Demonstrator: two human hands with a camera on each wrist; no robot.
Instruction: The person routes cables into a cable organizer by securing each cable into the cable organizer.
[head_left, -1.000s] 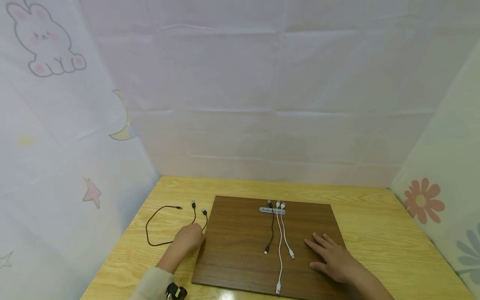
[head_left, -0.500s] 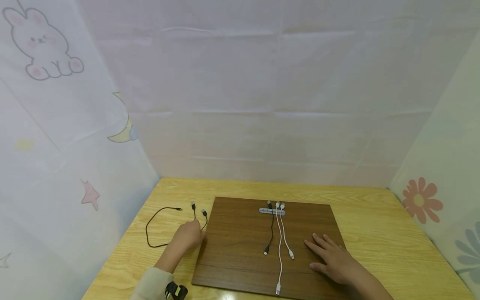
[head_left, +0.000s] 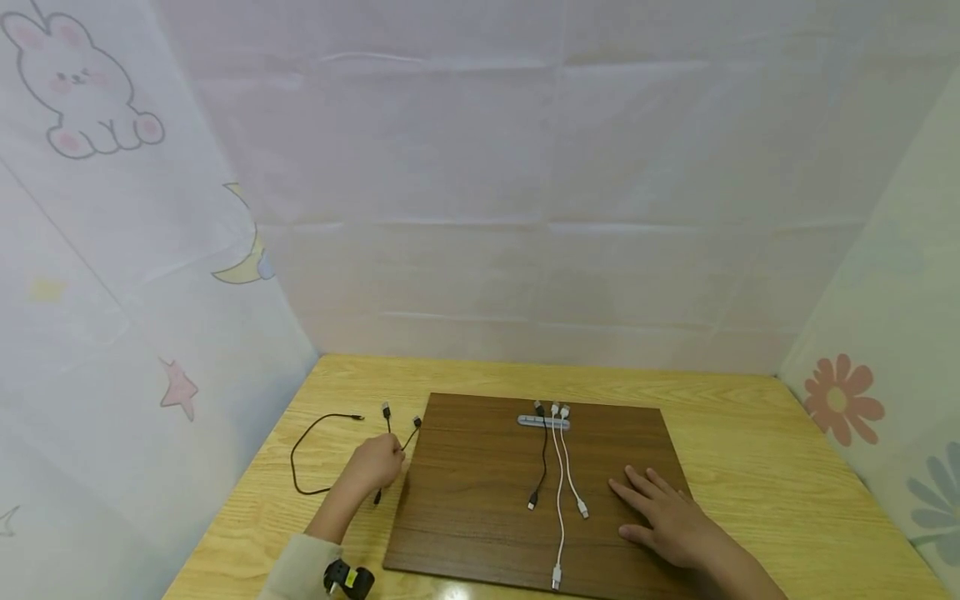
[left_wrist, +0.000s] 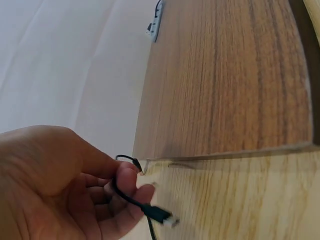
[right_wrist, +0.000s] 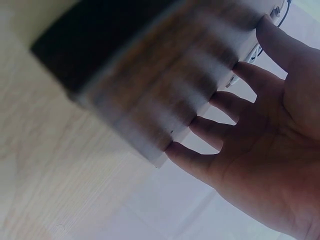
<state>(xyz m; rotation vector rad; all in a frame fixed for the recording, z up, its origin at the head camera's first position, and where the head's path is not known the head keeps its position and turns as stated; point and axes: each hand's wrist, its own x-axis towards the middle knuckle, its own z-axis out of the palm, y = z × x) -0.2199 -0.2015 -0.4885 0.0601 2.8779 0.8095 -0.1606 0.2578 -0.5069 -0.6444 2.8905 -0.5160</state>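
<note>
My left hand (head_left: pixel 372 464) pinches a short black USB cable (left_wrist: pixel 126 196) between thumb and fingers, just off the left edge of the brown wooden board (head_left: pixel 465 492). One plug (head_left: pixel 417 422) of it points away toward the board; the other end (left_wrist: pixel 159 215) hangs below the fingers in the left wrist view. Flat on the board's right side rests my right hand (head_left: pixel 667 521), fingers spread. A pale cable clip strip (head_left: pixel 531 421) near the board's far edge carries a black cable (head_left: pixel 545 450) and two white cables (head_left: pixel 561 500), which trail toward me.
Left of the board, a longer black cable (head_left: pixel 294 462) curves over the yellow wooden table (head_left: pixel 765 467). A black USB plug (head_left: pixel 386 410) lies beyond my left hand, which hides where its cord leads. Printed cloth (head_left: pixel 450 275) walls the table's back and sides.
My left hand has lifted slightly and taken up the short black cable; its far plug has swung right toward the board, and its near end now shows below the hand. The right hand stays put.
</note>
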